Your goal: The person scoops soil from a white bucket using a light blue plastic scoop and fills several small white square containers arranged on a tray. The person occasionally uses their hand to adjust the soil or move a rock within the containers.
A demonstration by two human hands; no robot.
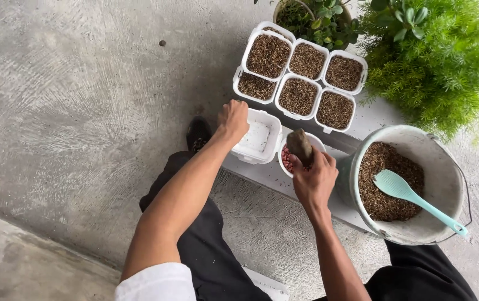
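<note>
Seen from above, a person crouches over rough grey concrete floor (72, 83), dark trousers and a dark shoe (198, 134) showing below the arms. Furthest left, the left hand (233, 120) reaches forward, its fingers curled over the near-left corner of an empty white square pot (257, 142) and holding it steady on a pale board (273, 175). Just right of that pot, touching it, sits a small round white cup of reddish pellets (287, 159), partly hidden by the right hand (313, 181). That hand is closed in a fist around the handle of a small brown scoop (299, 146), whose blade points up and away, poised over the cup. Behind both hands, six white square pots (301, 75) stand packed together in two rows of three, each filled with dark brown, fibrous planting mix; they carry no visible labels. Behind them a round pot holds a small-leaved green plant (320, 19). To the right, a dense, feathery bright green plant (445, 61) spreads over the top corner. Below it, just beside the right hand, a grimy white bucket (445, 150) with a thin wire handle holds more brown mix, and a pale turquoise spoon (412, 198) lies in it, handle resting over the rim.
</note>
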